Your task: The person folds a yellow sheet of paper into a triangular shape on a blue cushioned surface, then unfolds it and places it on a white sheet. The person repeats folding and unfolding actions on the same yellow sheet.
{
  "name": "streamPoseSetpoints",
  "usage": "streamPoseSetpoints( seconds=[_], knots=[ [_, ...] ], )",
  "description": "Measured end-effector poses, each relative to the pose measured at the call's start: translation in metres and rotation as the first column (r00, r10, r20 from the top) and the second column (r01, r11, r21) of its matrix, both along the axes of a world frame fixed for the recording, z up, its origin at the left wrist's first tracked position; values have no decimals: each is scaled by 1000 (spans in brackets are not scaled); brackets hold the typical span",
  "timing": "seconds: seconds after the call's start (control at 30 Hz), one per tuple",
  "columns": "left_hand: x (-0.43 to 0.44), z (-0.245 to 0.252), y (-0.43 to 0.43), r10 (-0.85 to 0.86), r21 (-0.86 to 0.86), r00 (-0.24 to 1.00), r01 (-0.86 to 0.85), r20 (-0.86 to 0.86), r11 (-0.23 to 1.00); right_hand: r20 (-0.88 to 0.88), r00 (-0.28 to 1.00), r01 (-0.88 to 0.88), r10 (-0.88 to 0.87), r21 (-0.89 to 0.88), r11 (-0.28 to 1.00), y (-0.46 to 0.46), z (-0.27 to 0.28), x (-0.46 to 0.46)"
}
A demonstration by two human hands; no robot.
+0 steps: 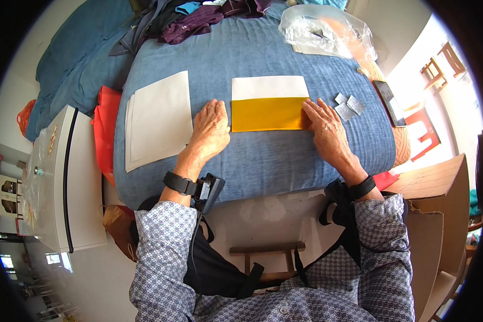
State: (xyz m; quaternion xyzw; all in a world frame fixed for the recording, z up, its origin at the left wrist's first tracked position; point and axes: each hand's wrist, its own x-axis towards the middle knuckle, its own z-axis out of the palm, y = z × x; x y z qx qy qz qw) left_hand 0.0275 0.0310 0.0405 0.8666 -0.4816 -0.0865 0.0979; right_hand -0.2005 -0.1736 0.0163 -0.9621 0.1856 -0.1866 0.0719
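Observation:
A sheet, white on its far part (269,86) and golden yellow on its near part (269,114), lies flat on the blue bedcover (261,165) before me. My left hand (212,124) rests on the cover just left of the sheet, fingers together, holding nothing. My right hand (326,124) lies at the sheet's right edge, its fingertips touching or nearly touching the yellow part, and grips nothing. Several white paper sheets (161,116) lie stacked left of my left hand. Small silvery-grey squares (349,106) lie beyond my right hand.
A clear plastic bag (326,34) and dark clothes (193,24) lie at the far side. A phone (389,104) rests at the right edge. A red cloth or bag (106,133) hangs at the left. An open cardboard box (446,209) stands at the lower right.

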Motion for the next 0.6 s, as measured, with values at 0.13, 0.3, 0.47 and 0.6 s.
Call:
streamPoseSetpoints(
  seconds=[0.13,0.3,0.47,0.6],
  knots=[
    [0,8,-3,18,-211,997,-2,75,978,0,1000,0,0,-12,1000,-2,2,2],
    [1,8,-20,-54,-404,996,79,73,911,113,993,-30,34,-37,999,-1,5,14],
    [1,-8,-43,-170,-393,976,211,136,895,78,986,-150,151,-14,989,-4,7,37],
    [0,-19,-52,-200,-393,965,252,170,884,20,986,-164,164,2,987,-11,12,51]
  ],
)
